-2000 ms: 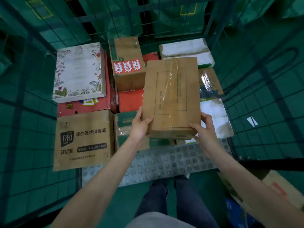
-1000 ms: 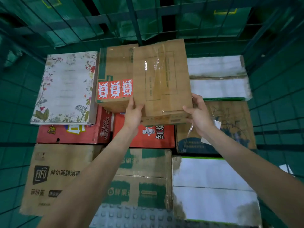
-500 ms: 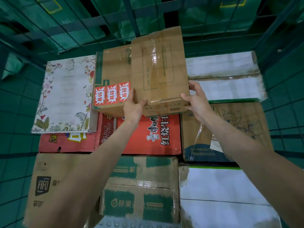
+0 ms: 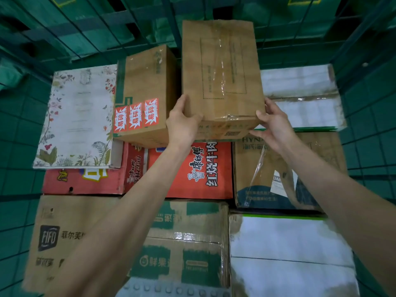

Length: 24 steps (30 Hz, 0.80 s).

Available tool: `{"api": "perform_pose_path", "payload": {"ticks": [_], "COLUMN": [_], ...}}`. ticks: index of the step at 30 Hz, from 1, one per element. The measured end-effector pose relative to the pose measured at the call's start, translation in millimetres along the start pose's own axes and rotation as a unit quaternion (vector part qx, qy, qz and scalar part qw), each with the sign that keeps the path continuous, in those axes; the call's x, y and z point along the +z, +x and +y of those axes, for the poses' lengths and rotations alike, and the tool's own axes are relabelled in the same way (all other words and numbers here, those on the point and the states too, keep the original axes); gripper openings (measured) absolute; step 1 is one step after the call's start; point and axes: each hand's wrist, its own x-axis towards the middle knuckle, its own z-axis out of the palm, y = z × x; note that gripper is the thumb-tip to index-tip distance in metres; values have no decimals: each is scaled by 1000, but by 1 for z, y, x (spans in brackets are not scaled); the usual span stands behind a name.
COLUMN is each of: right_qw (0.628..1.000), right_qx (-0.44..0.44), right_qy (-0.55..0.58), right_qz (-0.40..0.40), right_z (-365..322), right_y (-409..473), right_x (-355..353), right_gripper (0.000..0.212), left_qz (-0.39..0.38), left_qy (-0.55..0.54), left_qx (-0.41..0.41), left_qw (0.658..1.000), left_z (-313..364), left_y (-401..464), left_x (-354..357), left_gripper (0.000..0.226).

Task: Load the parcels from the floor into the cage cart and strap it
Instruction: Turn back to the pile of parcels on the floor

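Your left hand and right hand grip the taped brown carton by its near corners, beside the carton with red stickers, inside the green cage cart.

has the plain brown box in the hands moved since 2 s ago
Yes. The plain brown box went deeper into the cage, from over the front parcels to beside the fragile-stickered box at the back.

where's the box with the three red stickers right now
In the head view, the box with three red stickers sits left of centre in the back row, between the floral box on its left and the plain brown box held by both hands.
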Motion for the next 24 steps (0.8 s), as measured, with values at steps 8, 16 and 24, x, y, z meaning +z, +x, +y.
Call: {"api": "perform_pose_path", "payload": {"ticks": [8,16,24], "right_qw": [1000,999,1000], "right_qx": [1,14,6], "right_qy": [0,43,13], "right_qz": [-20,-14,8], "right_z": [8,4,6], "right_y": [-2,-5,-3], "right_x": [-2,-18,-9], "right_gripper": [57,54,51], "left_qz": [5,-19,-17], "left_qy": [23,62,72], "left_qx": [8,71,79], "left_qw": [1000,995,994], "left_z": [-5,0,-2], "left_y": [-7,-21,-19], "left_x": [-3,11,9], "left_gripper": [66,65,61]}}
